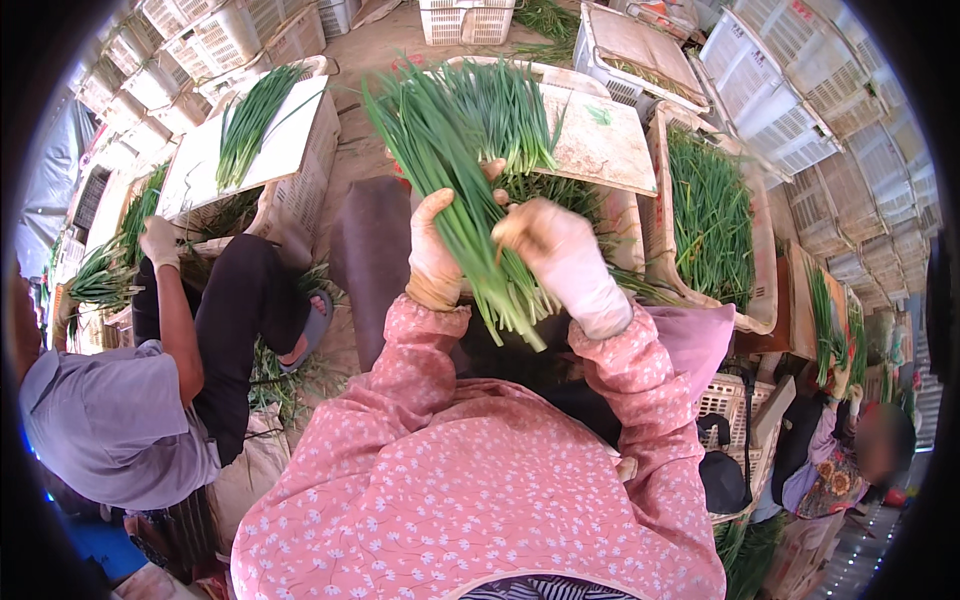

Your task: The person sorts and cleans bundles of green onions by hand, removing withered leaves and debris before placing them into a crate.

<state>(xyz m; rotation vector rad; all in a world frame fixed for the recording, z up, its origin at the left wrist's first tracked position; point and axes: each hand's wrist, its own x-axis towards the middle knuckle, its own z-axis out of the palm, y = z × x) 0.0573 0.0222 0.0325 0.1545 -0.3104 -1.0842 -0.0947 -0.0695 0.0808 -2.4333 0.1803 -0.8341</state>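
Note:
A bunch of garlic chives (465, 202) slants across my lap, leaf tips up and to the left, pale cut ends toward me. My left hand (435, 251), in a stained white glove, grips it from the left with the thumb across the front. Against its right side is my right hand (551, 255), also gloved and blurred by motion. Its fingers are curled near the stalks; whether they pinch a leaf is unclear. Behind the bunch, more chives (510, 112) lie on a pale board (600, 142) set across a plastic crate (622, 225).
At left, a co-worker (127, 420) sits beside a board (195, 165) bearing a chive bunch (255, 124). A crate of chives (712, 217) stands to my right. Stacked crates (780, 90) line the right side. Farther right sits another person (825, 472). Loose leaves (274, 375) litter the floor.

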